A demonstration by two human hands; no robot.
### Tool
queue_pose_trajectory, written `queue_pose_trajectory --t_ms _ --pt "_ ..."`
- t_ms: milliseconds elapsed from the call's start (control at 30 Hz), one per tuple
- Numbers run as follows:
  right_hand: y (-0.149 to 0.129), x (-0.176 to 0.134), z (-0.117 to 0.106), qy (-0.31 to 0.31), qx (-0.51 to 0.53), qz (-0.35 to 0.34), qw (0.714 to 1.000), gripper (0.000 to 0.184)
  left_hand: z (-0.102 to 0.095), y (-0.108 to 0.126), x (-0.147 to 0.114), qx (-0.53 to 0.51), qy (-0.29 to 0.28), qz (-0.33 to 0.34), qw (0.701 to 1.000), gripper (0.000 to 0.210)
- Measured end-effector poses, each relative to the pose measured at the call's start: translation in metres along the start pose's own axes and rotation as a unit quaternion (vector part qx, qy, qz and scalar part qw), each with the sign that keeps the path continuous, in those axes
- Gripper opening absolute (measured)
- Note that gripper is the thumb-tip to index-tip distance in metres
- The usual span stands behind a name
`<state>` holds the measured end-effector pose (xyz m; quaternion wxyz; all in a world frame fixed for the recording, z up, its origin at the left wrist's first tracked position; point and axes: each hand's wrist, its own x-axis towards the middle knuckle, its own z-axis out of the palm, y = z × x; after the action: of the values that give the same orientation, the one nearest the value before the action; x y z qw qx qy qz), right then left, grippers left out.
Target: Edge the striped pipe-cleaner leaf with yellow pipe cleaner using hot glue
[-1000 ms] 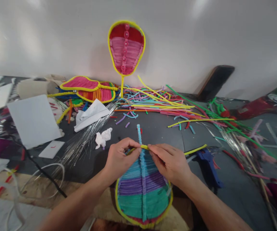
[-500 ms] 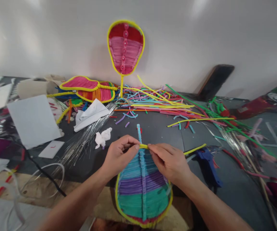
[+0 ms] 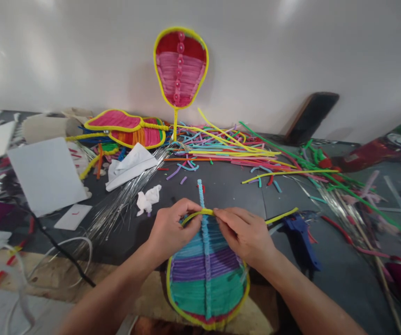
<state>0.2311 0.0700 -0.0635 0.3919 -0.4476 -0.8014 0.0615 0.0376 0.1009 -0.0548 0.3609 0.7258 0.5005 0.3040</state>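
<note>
Below me is a rounded panel (image 3: 190, 295) of teal, purple and blue pipe cleaners with a yellow border. A twisted light-blue stem (image 3: 201, 193) runs up its middle and sticks out past the top. Across the stem at the panel's top lies a yellow pipe cleaner (image 3: 206, 211). My left hand (image 3: 172, 228) is closed around its left part, which shows curving between thumb and forefinger. Just right of the stem, my right hand (image 3: 247, 232) pinches the same pipe cleaner. A yellow end (image 3: 282, 216) emerges beyond my right hand. Both hands cover the panel's upper sides.
A pink-and-red panel (image 3: 179, 70) stands upright by the wall. Loose pipe cleaners (image 3: 235, 151) are heaped behind the hands. On the right lie a blue glue gun (image 3: 303, 239) and a leaning phone (image 3: 312, 118). Crumpled tissue (image 3: 148, 200), metal wires (image 3: 123, 186) and white card (image 3: 47, 177) are left.
My left thumb and forefinger have parted a little and moved slightly down and left, so more of the yellow pipe cleaner shows. My right hand keeps its pinch almost unmoved.
</note>
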Motion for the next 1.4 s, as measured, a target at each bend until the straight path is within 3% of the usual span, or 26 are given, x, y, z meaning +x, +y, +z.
queue_pose_trajectory --t_ms 300,533,667,767,867,1000,1233,1400 --pt "0.000 -0.001 0.001 -0.001 -0.013 -0.009 1.000 0.020 0.003 0.003 0.002 -0.059 0.015 -0.079 0.995 0.008" --pt "0.000 -0.001 0.002 -0.010 -0.012 -0.014 1.000 0.024 0.004 0.002 0.002 -0.040 0.022 -0.062 0.997 0.009" --pt "0.001 -0.002 0.003 -0.008 -0.010 -0.009 1.000 0.022 0.003 0.002 0.003 -0.049 0.005 -0.063 0.997 0.008" --pt "0.002 -0.001 0.003 -0.004 -0.006 -0.001 1.000 0.020 0.000 0.005 0.005 -0.111 -0.025 -0.081 0.990 0.011" --pt "0.002 0.000 0.001 -0.001 -0.011 -0.006 1.000 0.019 -0.003 0.009 0.008 -0.239 -0.057 -0.125 0.961 0.025" --pt "0.000 -0.001 0.000 -0.008 -0.008 -0.011 1.000 0.020 -0.004 0.008 0.011 -0.364 -0.087 -0.215 0.902 0.023" --pt "-0.002 -0.001 0.002 -0.014 -0.005 -0.021 1.000 0.019 -0.001 0.009 0.013 -0.431 -0.127 -0.293 0.844 0.024" --pt "-0.003 0.000 0.001 -0.022 -0.002 -0.019 1.000 0.019 -0.002 0.014 0.015 -0.433 -0.130 -0.327 0.830 0.021"
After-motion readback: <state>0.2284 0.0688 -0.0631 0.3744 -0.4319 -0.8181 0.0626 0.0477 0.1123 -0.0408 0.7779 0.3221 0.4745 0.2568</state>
